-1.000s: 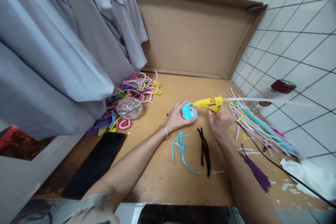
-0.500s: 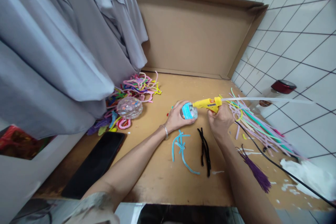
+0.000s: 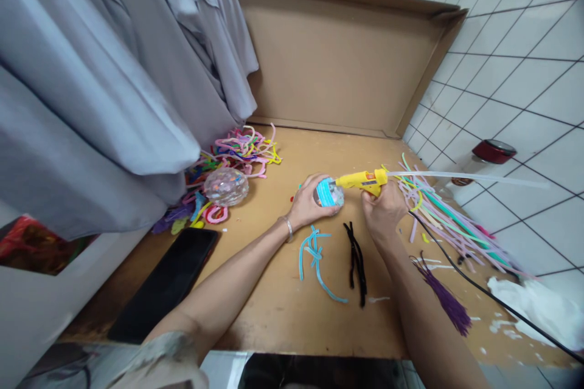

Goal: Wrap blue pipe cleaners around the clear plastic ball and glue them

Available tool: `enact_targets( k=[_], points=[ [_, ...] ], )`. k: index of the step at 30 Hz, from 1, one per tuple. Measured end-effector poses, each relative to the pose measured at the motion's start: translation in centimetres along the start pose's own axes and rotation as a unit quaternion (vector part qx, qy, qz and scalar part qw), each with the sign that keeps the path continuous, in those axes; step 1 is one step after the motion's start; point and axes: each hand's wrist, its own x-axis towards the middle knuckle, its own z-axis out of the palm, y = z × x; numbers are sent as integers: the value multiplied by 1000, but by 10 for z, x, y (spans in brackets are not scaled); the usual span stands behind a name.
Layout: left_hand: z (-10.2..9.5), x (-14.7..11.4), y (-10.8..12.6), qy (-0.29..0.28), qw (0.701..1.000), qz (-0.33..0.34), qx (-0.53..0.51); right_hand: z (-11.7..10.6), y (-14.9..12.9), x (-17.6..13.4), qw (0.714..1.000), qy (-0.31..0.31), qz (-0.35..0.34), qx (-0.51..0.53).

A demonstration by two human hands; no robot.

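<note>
My left hand (image 3: 308, 202) is wrapped round a small clear rounded container (image 3: 337, 196) with bright blue strips (image 3: 325, 192) across its side. In my right hand (image 3: 385, 209) is a yellow glue gun (image 3: 362, 180), its nozzle at the top of the blue strips; whether the tip touches them I cannot tell. A long translucent glue stick (image 3: 465, 177) sticks out from the gun's back. Light blue pipe cleaners (image 3: 314, 250) lie tangled on the table below my left hand. Beside them are black pipe cleaners (image 3: 354, 258).
A clear lidded-looking oval container (image 3: 225, 186) rests by a heap of colourful pipe cleaners (image 3: 246, 149). Nearby lies a black phone (image 3: 164, 285). On the right are straight pipe cleaners (image 3: 449, 219), a purple tassel (image 3: 444, 298), the black cord (image 3: 483, 285), white tissue (image 3: 538, 310) and a red-lidded jar (image 3: 493, 151).
Almost nothing differs. Both hands hold the same pose, the glue gun's nozzle stays at the blue strips, and the rear end of the glue stick hangs slightly lower.
</note>
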Motion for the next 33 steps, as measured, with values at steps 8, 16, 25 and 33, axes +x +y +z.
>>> enact_targets(
  k=[8,16,25,33],
  points=[
    [1,0,-1,-1,1000,4,4,1,1,-1,1000,-10,1,1],
    [0,0,0,2,1000,-1,6,-1,1,0,1000,-8,-3,-7],
    [1,-1,-2,4,1000,5,2,0,-3,2,994,-66,79,26],
    [-1,0,0,-8,1000,-3,2,6,7,10,962,-120,237,65]
  ],
)
